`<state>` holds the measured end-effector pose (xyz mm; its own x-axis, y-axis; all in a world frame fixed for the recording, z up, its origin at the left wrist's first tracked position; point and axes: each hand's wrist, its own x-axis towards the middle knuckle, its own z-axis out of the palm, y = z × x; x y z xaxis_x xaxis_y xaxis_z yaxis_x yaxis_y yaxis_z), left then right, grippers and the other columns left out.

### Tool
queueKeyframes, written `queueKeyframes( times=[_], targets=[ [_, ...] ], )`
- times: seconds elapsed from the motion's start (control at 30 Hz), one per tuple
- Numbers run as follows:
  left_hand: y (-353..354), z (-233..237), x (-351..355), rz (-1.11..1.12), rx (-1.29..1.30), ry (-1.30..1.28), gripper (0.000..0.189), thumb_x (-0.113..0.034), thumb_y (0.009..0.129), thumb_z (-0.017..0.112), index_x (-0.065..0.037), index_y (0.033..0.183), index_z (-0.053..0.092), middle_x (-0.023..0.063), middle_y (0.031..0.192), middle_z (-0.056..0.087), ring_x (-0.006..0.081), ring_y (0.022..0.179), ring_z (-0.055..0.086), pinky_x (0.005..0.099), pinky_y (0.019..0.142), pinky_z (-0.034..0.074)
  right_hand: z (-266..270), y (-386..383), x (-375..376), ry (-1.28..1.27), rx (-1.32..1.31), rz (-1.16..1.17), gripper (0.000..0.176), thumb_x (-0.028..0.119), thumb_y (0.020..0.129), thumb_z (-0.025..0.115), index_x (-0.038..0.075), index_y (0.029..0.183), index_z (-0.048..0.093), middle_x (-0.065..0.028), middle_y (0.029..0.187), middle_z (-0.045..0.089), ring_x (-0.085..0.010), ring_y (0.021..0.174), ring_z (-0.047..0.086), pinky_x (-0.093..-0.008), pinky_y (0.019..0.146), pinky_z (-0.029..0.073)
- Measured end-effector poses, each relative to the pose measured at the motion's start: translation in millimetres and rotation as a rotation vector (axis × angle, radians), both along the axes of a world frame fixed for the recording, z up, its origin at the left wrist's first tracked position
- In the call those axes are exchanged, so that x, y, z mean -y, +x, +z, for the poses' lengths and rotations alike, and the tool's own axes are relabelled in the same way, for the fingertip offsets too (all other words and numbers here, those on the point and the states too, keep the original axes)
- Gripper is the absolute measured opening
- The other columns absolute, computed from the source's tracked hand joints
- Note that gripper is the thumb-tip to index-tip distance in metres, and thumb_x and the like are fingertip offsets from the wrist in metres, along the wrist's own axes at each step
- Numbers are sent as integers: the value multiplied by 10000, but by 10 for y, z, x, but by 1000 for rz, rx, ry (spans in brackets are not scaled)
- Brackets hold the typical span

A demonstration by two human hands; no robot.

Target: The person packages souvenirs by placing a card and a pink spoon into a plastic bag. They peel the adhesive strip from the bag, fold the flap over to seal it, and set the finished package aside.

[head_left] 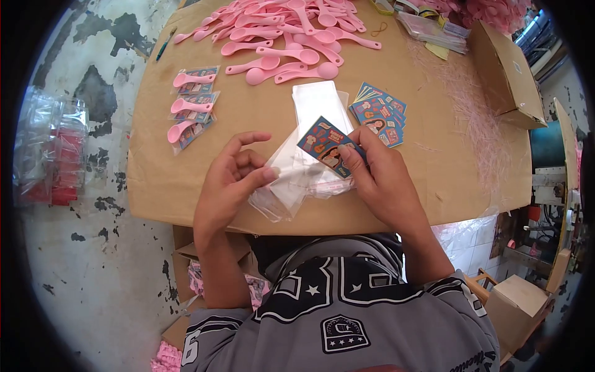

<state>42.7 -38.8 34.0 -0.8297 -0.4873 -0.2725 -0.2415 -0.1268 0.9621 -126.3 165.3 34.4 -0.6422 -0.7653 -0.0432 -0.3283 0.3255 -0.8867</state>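
My right hand (pixel 387 177) pinches a blue printed card (pixel 330 147) between thumb and fingers, above a stack of clear plastic bags (pixel 315 106). My left hand (pixel 230 180) is at the left of the bags, its fingers bent and apart. Its thumb tip is by the edge of a loose clear bag (pixel 282 201) lying askew; whether they touch is hard to tell. A fanned pile of matching cards (pixel 379 111) lies just beyond my right hand. On the left, bagged sets with a pink spoon (pixel 193 106) and card lie in a column.
A heap of pink spoons (pixel 285 34) covers the far side of the cardboard-topped table (pixel 164 192). A pen (pixel 165 44) is at the far left. At right are pink shreds (pixel 465 118), a cardboard box (pixel 505 74) and plastic packets (pixel 434 31).
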Motion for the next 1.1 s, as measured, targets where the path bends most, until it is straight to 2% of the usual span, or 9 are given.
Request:
queueKeyframes(
  times=[0.13,0.27,0.37,0.53,0.63,0.77,0.83,0.97,1.1],
  targets=[
    [290,-58,240,97,-91,-50,503,-51,960,747,-20,1413,529,27,900,672,89,814,639,234,740,509,19,-9,-4,0,7,-24,226,221,1088,564,-4,1061,562,-233,815,659,-431,744,638,-477,669,465],
    [355,-82,233,240,-107,21,492,-54,969,739,-8,1409,524,20,911,669,99,844,668,241,754,549,9,-36,-15,-13,-18,-29,232,221,1087,572,-8,1051,566,-227,805,656,-412,725,634,-465,663,462],
    [354,-96,183,176,-99,39,534,-94,968,753,-1,1434,507,12,949,670,97,835,667,231,748,543,38,-14,-14,-2,-14,-32,231,220,1085,577,-9,1050,571,-227,803,658,-399,714,631,-456,660,464],
    [482,-47,198,38,99,-8,476,-28,954,748,5,1390,560,29,915,670,94,797,677,229,732,550,-8,-21,-35,-15,-57,-41,231,223,1079,590,-7,1056,577,-225,795,658,-380,678,619,-451,644,465],
    [622,-27,231,31,191,-8,391,-44,961,745,21,1322,610,26,924,681,82,790,667,227,723,541,-13,-19,-37,-51,-91,-64,207,195,1068,610,-9,1039,587,-212,784,652,-324,639,613,-428,606,456],
    [671,-8,285,24,288,-76,294,-105,958,757,4,1211,655,33,910,719,104,795,680,251,752,552,-10,-32,-32,-205,-115,-106,131,120,1034,657,-8,1017,633,-136,756,643,-209,595,579,-352,550,426],
    [650,-43,300,79,148,-31,286,-123,979,742,-14,1223,641,44,934,728,118,811,692,271,778,567,-93,-54,-20,-341,-176,-134,97,85,1015,680,-10,1015,660,-89,744,635,-146,580,552,-310,533,404],
    [488,-96,291,194,-207,172,292,-122,1015,715,-41,1267,593,89,1064,745,159,936,732,291,799,590,-163,-81,-107,-371,-48,-159,118,92,1004,713,-10,1064,702,-25,756,643,-71,594,519,-268,537,390],
    [111,-220,22,354,-468,470,352,-100,1000,730,-65,1314,575,145,1246,715,251,1085,739,338,929,617,-197,-36,-151,-363,91,-164,154,116,1005,732,-6,1098,719,3,792,674,-23,643,529,-225,560,406]
  ],
)
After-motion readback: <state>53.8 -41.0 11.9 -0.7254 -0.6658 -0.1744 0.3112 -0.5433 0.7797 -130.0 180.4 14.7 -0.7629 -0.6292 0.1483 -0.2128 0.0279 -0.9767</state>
